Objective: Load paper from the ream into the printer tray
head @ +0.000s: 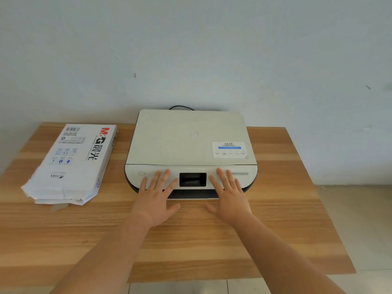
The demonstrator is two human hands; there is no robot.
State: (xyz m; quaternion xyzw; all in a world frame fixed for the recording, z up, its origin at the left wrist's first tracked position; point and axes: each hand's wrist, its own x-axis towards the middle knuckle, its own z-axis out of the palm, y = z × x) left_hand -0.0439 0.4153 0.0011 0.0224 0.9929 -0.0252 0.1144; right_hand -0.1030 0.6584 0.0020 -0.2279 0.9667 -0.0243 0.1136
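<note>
On the left side of the wooden table (63, 225) lies the ream of paper (72, 162), flat, with its long side running away from the person and a little turned. Its white wrapper carries red and black letters and small blue signs. The near end of the wrapper is torn open and crumpled, and the edges of the white sheets inside show there; how many sheets are left in it, I cannot tell. The ream is well apart from the printer and no hand touches it.

In the middle, against the wall (191, 49), stands the printer (186, 139), white and flat, with the lid closed. A sticker (229, 149) with a blue bar sits on the right part of the lid; its small text is too blurred to read. A dark screen (192, 179) is in the centre of the front panel. Under the panel a dark slot (192, 195) shows between the two hands, where the tray must be, but the tray itself is hard to make out and I cannot see if paper is in it. Behind the printer a black cable (181, 107) shows only as a short curve.

The left hand (156, 200) is flat with fingers spread, its fingertips resting on the front panel left of the screen. The right hand (230, 198) is the same, spread and flat, fingertips on the panel right of the screen. Neither hand holds anything. Both forearms are cut off at the bottom edge.
</note>
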